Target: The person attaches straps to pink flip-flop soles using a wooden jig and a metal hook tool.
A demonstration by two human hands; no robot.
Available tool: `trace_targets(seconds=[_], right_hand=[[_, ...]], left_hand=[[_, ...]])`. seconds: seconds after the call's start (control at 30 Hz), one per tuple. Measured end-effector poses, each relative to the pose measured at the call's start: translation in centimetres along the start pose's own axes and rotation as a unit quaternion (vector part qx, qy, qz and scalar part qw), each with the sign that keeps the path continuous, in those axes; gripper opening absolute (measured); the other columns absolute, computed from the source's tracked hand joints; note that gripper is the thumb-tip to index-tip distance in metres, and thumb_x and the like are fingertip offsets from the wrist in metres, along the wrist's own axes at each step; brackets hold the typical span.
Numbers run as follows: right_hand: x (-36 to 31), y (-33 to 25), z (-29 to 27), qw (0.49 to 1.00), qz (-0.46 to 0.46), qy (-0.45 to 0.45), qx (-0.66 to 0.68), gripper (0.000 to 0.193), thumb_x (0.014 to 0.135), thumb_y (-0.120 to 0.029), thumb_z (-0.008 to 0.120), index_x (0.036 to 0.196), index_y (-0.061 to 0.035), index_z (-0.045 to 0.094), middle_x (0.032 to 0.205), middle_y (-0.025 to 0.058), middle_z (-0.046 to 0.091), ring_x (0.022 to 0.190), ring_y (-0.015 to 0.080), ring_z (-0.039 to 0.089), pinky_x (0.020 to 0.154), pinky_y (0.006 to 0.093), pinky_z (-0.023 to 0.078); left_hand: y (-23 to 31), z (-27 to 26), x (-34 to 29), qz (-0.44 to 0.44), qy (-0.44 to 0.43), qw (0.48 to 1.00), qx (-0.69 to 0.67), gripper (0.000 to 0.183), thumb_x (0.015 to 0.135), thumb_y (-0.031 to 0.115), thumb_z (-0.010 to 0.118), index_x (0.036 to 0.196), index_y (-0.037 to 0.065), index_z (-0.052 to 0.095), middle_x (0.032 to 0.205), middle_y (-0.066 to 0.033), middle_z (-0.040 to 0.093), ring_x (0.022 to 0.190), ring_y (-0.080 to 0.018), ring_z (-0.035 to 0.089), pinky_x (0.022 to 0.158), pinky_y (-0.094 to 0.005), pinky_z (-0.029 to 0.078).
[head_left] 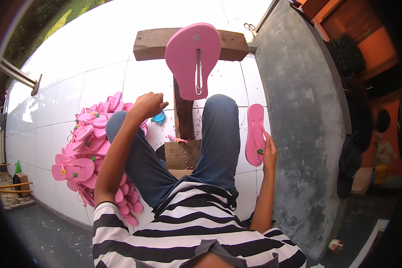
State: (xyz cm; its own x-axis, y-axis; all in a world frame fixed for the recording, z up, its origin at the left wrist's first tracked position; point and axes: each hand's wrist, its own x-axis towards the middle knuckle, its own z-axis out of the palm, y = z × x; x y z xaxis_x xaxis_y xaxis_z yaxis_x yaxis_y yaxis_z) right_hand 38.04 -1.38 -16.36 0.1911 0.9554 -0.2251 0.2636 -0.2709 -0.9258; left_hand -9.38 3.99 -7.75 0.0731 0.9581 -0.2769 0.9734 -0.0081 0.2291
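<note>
My right hand (270,154) grips a pink flip-flop (255,129) by its edge and strap, out to the right of my right knee. A green flower ornament (260,152) sits on its strap. Curled fingers close my left hand (150,105) above my left knee; whatever it may hold is hidden. Ahead of me a bare pink flip-flop sole (193,40) rests on a wooden beam stand (149,42). Along the sole lies a thin looped metal tool (198,73). A pink strap with a flower (177,139) lies on the wooden board (187,154) between my legs.
A big heap of pink flip-flops (89,143) covers the tiles at my left. Next to my left hand is a small blue round thing (159,117). Pink scraps litter the white tiled floor (219,80). A grey wall or ledge (295,111) runs along my right; scissors (250,29) lie beyond.
</note>
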Motion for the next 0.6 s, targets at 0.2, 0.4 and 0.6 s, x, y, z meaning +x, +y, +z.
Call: trace_targets(seconds=[0.2,0.4,0.6], right_hand=[[2.1,2.1,-0.4,0.979,-0.033,0.128,-0.155,0.049,0.097,-0.029,0.059,0.137,-0.0013,0.05,0.133,0.0217,0.055,0.123,0.0325,0.055,0.1,0.0406,0.046],[0.4,-17.9,3.6,0.948,-0.273,0.138,-0.087,0.027,0.098,-0.021,0.057,0.117,-0.0022,0.063,0.114,0.0122,0.066,0.106,0.0231,0.064,0.086,0.0359,0.051],[1.4,-23.2,10.4,0.88,-0.306,-0.349,-0.099,0.028,0.097,-0.027,0.059,0.104,-0.0011,0.067,0.088,0.0105,0.071,0.081,0.0181,0.068,0.071,0.0311,0.051]], left_hand=[[3.1,10.7,0.1,0.161,-0.251,0.946,0.124,0.046,0.082,0.042,0.071,0.106,0.003,0.065,0.092,-0.018,0.071,0.082,-0.0348,0.07,0.07,-0.046,0.056],[5.3,17.4,-0.1,0.211,-0.204,0.954,0.06,0.038,0.085,0.038,0.069,0.101,0.004,0.061,0.085,-0.0192,0.069,0.085,-0.0376,0.069,0.072,-0.0479,0.055],[5.1,16.1,2.2,0.214,-0.175,0.961,0.005,0.026,0.09,0.032,0.063,0.096,0.008,0.068,0.086,-0.0169,0.07,0.083,-0.0384,0.068,0.073,-0.048,0.054]])
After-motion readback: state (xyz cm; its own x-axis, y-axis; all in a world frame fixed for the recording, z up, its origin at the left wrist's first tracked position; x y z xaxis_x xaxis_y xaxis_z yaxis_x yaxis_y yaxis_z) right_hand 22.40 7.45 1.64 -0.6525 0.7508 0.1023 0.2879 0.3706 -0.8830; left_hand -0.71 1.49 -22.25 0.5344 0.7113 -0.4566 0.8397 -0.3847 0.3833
